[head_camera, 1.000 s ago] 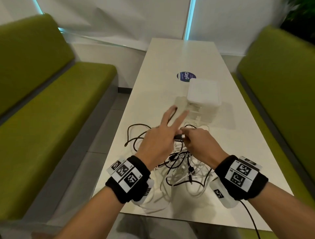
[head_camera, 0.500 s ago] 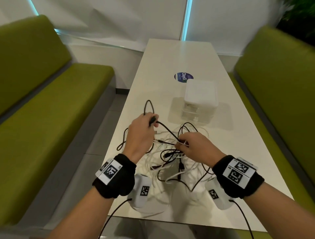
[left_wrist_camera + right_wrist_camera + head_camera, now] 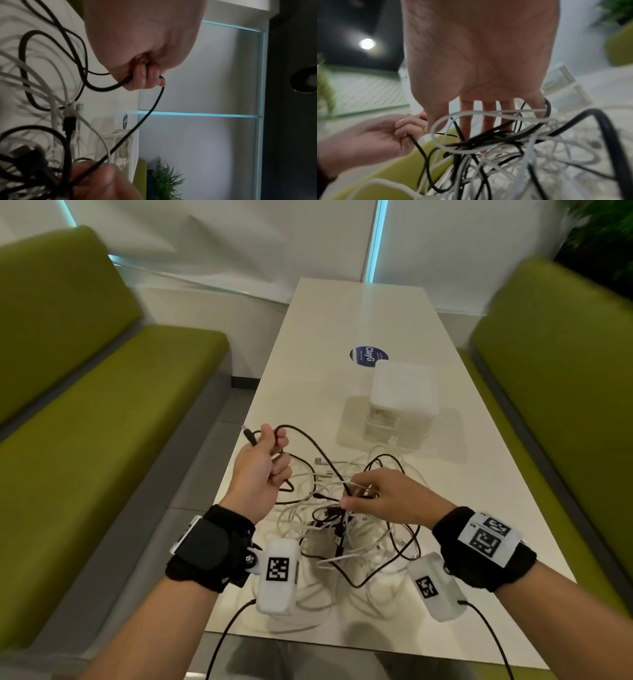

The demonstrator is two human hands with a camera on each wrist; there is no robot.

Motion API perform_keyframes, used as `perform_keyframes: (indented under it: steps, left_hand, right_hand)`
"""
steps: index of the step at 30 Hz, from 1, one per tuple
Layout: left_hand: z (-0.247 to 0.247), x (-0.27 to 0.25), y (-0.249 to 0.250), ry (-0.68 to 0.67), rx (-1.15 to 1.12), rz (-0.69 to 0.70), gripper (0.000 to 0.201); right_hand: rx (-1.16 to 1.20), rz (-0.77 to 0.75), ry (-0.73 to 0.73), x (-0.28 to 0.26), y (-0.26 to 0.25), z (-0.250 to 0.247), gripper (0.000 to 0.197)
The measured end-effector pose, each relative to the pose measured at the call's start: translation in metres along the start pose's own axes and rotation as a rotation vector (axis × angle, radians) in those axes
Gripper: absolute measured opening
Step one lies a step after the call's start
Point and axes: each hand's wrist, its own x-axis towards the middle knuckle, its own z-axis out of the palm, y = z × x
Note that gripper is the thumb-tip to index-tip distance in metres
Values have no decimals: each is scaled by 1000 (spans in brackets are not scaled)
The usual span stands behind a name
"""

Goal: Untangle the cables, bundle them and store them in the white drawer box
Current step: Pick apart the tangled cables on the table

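Looking down from the head view, the left hand [image 3: 262, 474] is raised beside the tangle of cables [image 3: 346, 529], its grip curled round a black cable [image 3: 310, 445] whose plug end sticks out past the knuckles. That cable runs slack to the right hand [image 3: 383, 498], whose grip pinches strands at the top of the tangle on the counter [image 3: 342, 313]. Beyond the tangle stands the white drawer box [image 3: 402, 402], with a round blue sticker [image 3: 368, 356] just behind it. From the left wrist, fingers [image 3: 145, 79] close on the black cable [image 3: 145, 119], which slants down to the other hand [image 3: 102, 180]. From the right wrist, fingers [image 3: 486, 115] reach into black and white loops [image 3: 488, 142], while the left hand [image 3: 373, 136] holds its black cable [image 3: 419, 147].
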Motion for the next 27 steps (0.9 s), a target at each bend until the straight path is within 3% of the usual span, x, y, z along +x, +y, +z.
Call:
perform_keyframes:
  steps: [3, 8, 11, 14, 16, 21, 23, 27]
  left_hand:
    - [10, -6, 3, -77, 31, 9, 33]
    - [20, -12, 9, -144, 68, 19, 32]
    - [19, -16, 9, -81, 145, 89, 33]
    - [23, -28, -1, -107, 378, 216, 36]
    - [32, -35, -6, -166, 528, 282, 44]
    - [44, -26, -18, -313, 950, 338, 76]
    - [44, -22, -22, -341, 1102, 334, 76]
    - [40, -19, -24, -266, 1439, 492, 72]
  right_hand:
    - [186, 107, 79, 0, -2, 4, 54]
    - [179, 53, 42, 2, -1, 2, 30]
    - [191, 76, 216, 2, 0, -1, 25]
    - [-33, 27, 423, 6, -4, -1, 14]
    - [-85, -15, 470, 8, -12, -2, 10]
    - [79, 6, 464, 11, -24, -7, 10]
    - [74, 10, 434, 9, -25, -7, 10]
    - [38, -12, 417, 3, -28, -5, 19]
